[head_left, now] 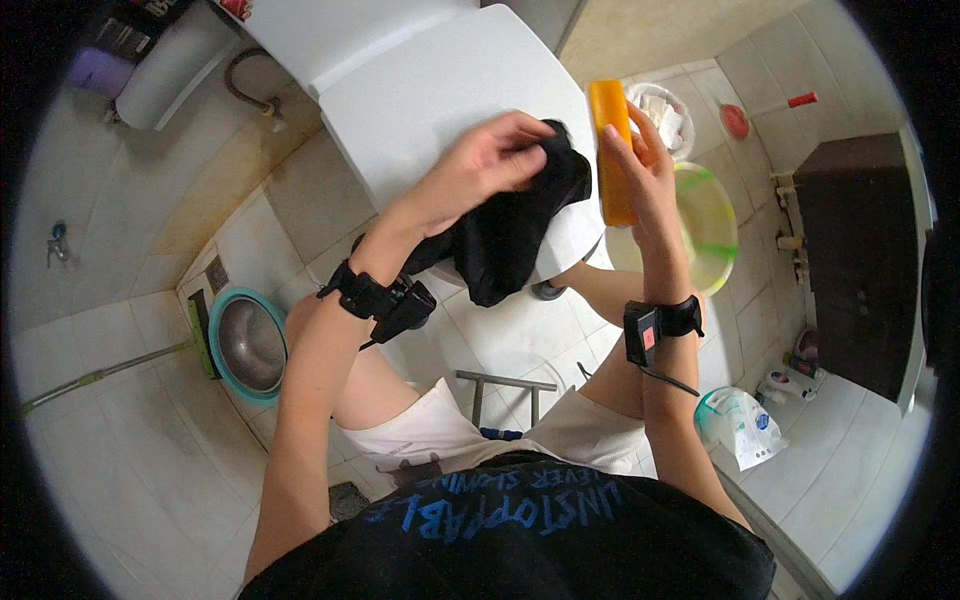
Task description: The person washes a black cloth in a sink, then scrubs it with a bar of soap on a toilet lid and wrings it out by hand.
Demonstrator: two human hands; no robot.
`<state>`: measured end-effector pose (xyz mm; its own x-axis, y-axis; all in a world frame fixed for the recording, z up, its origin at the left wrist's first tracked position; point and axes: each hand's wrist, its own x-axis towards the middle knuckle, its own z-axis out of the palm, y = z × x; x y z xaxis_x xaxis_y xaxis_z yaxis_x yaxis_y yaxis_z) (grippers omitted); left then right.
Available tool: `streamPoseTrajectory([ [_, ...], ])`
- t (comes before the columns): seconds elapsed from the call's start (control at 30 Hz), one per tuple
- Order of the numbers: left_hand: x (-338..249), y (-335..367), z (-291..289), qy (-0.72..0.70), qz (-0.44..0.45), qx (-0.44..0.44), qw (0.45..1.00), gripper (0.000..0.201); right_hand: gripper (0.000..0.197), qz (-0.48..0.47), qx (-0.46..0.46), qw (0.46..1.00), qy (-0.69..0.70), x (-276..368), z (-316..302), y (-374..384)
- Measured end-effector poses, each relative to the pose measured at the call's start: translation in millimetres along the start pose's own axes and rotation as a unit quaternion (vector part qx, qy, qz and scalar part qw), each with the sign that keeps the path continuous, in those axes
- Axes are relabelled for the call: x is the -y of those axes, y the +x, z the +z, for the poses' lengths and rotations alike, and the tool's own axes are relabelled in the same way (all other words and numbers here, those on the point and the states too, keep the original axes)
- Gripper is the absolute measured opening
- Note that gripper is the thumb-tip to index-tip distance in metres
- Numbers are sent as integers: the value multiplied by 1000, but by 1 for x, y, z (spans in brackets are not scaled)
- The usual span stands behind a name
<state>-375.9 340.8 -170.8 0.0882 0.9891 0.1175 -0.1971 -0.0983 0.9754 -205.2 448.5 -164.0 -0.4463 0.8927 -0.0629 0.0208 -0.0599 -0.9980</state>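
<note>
A black cloth garment [510,235] lies bunched on the closed white toilet lid [430,95], its lower part hanging at the front edge. My left hand [485,165] is on the upper end of this cloth, fingers curled and slightly blurred, with a fold of it gripped near the fingertips. To the right, my right hand [650,180] holds a long yellow-orange soap bar [612,205] upright along the lid's right edge, the thumb on one side and the fingers behind it. The soap is apart from the cloth.
Right of the toilet stand a lined waste bin [684,140] and a yellow-green basin [728,215]. A teal-rimmed metal basin [218,335] and a green-handled floor tool [120,377] are at left. A dark cabinet [850,265] is at far right, a white plastic bag [745,430] below it.
</note>
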Motion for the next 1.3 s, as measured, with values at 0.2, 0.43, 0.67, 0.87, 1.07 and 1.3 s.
streamPoseTrajectory([
  [0.2,-7,-4,-30,295,-40,-147,943,20,50,-31,-24,998,-48,-4,-9,1],
  [0.43,10,-16,-20,595,-193,-47,779,50,56,-159,51,959,-227,-33,13,-12],
  [0.67,-1,-14,-30,646,-336,-52,683,36,56,-242,55,840,-483,-52,57,-26],
  [0.87,-5,-27,-44,661,-317,-74,676,26,56,-187,-9,813,-552,-59,23,10],
  [1.07,-12,-39,-74,630,-264,-205,701,25,53,-176,-80,800,-568,-69,-9,32],
  [1.3,-21,-39,-44,581,-125,-162,787,23,56,-224,-76,845,-479,-40,5,6],
])
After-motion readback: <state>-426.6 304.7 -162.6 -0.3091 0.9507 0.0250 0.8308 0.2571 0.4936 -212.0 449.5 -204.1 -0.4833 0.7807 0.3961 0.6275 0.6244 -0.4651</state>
